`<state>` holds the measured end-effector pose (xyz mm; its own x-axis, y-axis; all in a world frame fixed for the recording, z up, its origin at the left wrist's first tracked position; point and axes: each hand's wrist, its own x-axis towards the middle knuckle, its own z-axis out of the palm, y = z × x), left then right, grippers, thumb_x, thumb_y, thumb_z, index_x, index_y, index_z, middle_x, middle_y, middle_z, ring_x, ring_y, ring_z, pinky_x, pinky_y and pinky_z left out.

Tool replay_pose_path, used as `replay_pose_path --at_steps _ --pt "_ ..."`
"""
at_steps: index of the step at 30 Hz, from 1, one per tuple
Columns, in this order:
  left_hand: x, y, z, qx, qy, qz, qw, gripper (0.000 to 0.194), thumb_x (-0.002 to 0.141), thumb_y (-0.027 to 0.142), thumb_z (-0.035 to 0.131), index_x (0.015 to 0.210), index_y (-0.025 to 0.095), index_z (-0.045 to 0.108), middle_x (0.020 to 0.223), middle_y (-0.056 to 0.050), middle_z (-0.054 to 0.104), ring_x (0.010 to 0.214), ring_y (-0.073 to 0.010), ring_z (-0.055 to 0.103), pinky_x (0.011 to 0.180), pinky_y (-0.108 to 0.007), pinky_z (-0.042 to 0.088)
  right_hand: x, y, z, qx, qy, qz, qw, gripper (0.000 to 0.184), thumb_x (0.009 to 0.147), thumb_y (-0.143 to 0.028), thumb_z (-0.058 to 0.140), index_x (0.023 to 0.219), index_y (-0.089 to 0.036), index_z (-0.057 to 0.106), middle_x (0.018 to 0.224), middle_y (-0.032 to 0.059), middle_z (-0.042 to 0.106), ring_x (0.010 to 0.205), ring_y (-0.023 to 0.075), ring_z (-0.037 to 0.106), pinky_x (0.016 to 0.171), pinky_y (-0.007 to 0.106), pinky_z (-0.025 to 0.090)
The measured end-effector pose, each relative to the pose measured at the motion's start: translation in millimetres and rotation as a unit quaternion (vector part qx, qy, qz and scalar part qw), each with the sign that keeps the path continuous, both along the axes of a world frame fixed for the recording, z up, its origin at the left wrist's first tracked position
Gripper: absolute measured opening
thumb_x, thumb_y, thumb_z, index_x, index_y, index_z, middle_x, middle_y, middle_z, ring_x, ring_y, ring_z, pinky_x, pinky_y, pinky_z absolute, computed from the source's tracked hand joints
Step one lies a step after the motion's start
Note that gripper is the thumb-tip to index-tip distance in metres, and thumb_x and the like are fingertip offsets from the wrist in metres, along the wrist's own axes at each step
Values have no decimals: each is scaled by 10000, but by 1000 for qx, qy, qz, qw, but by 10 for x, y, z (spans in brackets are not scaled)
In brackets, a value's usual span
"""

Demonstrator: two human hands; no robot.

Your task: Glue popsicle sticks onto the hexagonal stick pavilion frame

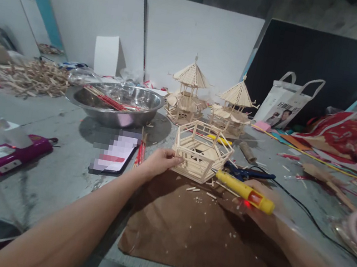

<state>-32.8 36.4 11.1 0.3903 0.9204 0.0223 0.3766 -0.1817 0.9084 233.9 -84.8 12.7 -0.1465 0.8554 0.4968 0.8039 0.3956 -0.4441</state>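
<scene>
My left hand (163, 164) grips the near left corner of a hexagonal wooden stick frame (200, 156), built like a small railed pavilion base. My right hand (262, 199), partly smeared by motion, is closed around a yellow glue gun (246, 192) with a red light glowing on its underside. The gun's nozzle points left and reaches the frame's near right corner; whether it touches cannot be made out. Beneath my hands lies a brown cloth (182, 231) dotted with short stick offcuts and crumbs. Blue-handled pliers (244, 172) rest just behind the glue gun.
Two stick pavilions with pointed roofs (192, 76) stand behind the frame. To the left are a steel bowl (112, 115) holding red-tipped sticks, a phone (118, 153), a purple power strip (12, 155) and a stick pile (33, 75). A black cord (303, 208) runs right.
</scene>
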Motion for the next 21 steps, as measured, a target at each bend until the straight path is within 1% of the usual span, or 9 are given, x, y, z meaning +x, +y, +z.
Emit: replay_pose_path --at_steps 3,6,11,17,21 --pt "-1 -6 10 -18 -13 1 1000 294 640 438 569 627 145 553 408 67 401 361 -38 292 366 -178 174 -72 -28 -2 32 -89 -39 995 241 672 -418 567 812 -223 546 711 25 636 611 176 601 503 259 438" --pt "-6 -11 19 -39 -17 -2 999 306 630 451 577 651 147 553 409 71 399 348 -34 277 358 -179 158 -113 -34 -45 62 -142 -55 986 258 714 -434 514 833 -206 543 745 33 646 644 170 612 517 240 424" --pt "-12 -12 23 -50 -16 -9 999 315 621 453 590 667 143 559 413 67 403 338 -31 270 349 -181 146 -111 -19 -133 89 -187 -22 978 212 748 -353 496 867 -182 531 807 59 641 695 160 612 543 221 416" --pt "-16 -1 11 -49 -16 -17 999 315 634 453 574 669 141 547 420 67 400 336 -30 283 351 -175 152 -134 -24 -138 124 -214 -41 968 182 751 -336 498 844 -182 525 746 51 632 610 147 596 508 223 387" --pt "-16 4 7 -48 -12 -20 999 318 631 457 572 662 143 536 422 67 400 334 -31 288 352 -173 156 -143 -33 -132 134 -223 -35 965 187 748 -322 504 855 -171 531 715 39 626 576 137 585 495 225 369"
